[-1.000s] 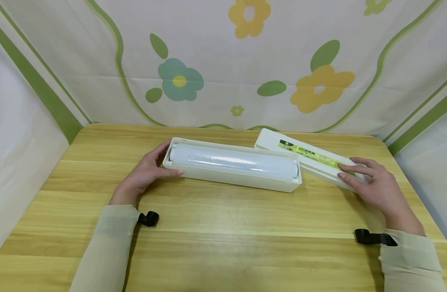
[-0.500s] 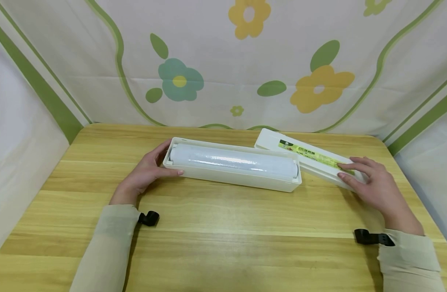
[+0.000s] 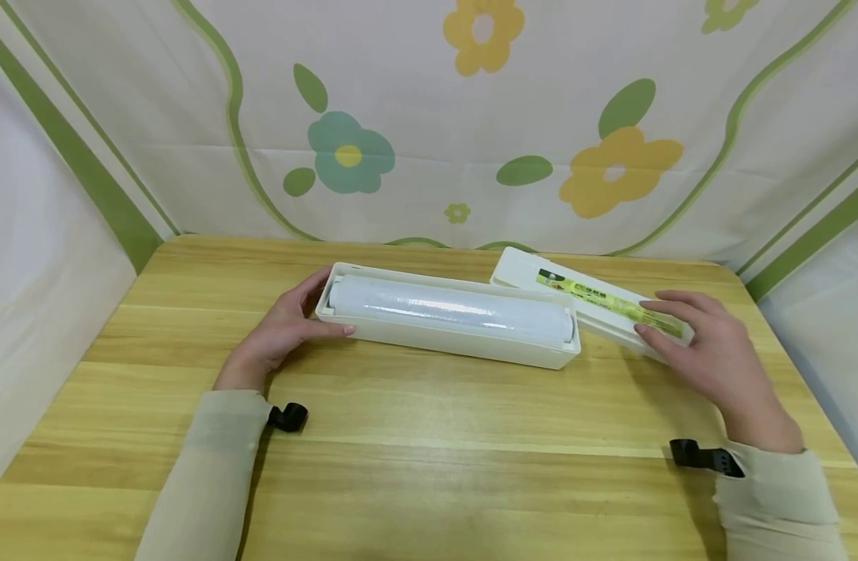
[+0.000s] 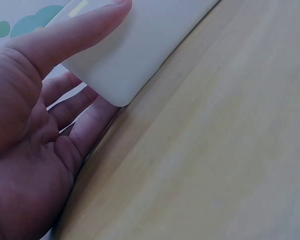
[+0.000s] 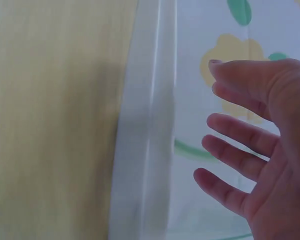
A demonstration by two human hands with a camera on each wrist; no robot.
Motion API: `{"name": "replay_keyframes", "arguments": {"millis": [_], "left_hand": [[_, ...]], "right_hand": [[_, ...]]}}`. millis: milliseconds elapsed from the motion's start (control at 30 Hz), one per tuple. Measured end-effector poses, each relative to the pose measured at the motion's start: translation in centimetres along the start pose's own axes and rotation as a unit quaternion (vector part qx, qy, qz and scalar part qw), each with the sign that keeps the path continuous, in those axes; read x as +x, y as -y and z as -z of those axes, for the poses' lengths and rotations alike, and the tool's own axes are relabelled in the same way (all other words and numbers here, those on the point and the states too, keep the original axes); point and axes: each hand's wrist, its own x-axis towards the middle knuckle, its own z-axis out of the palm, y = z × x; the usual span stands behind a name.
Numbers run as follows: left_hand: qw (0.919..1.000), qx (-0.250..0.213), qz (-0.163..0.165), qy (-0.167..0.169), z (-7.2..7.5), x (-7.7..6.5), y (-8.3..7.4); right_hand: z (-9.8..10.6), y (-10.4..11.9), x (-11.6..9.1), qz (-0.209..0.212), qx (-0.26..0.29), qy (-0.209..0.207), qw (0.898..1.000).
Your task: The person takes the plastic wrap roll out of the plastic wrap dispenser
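A long white box (image 3: 443, 347) stands on the table with its top uncovered. Inside lies a clear roll of cling film (image 3: 450, 308). My left hand (image 3: 281, 327) holds the box's left end, thumb along the front wall (image 4: 145, 55) and the other fingers around the end and behind. Behind the box and to its right is the white lid (image 3: 520, 269), with a yellow-green label (image 3: 604, 300). Over the lid's right end hovers my right hand (image 3: 716, 351); in the right wrist view its fingers (image 5: 235, 155) are spread loosely, apart from the lid, with nothing between them.
The wooden table (image 3: 429, 467) reaches back to a white curtain (image 3: 429, 101) with printed flowers. A black wrist camera (image 3: 288, 418) sits on the left cuff, and another black wrist camera (image 3: 702, 456) on the right one.
My right hand has lifted its fingers off the lid's right end and shifted slightly left. The box, the lid and my left hand stay in place.
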Motion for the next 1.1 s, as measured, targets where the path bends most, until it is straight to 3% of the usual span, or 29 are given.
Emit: {"name": "replay_keyframes", "arguments": {"millis": [200, 467, 833, 1100], "left_hand": [[1.0, 0.0, 0.005, -0.001, 0.0, 0.0, 0.0], [1.0, 0.002, 0.002, -0.004, -0.1, 0.0, 0.0], [1.0, -0.001, 0.004, -0.006, -0.7, 0.3, -0.1], [0.9999, -0.011, 0.001, 0.0, -0.3, 0.3, -0.2]], "right_hand": [[-0.6, 3.0, 1.5, 0.024, 0.015, -0.003, 1.0], [-2.4, 6.7, 3.8, 0.077, 0.082, -0.019, 0.993], [-3.9, 9.1, 5.0, 0.061, 0.081, 0.072, 0.992], [-3.9, 9.2, 5.1, 0.047, 0.083, 0.1, 0.99]]}}
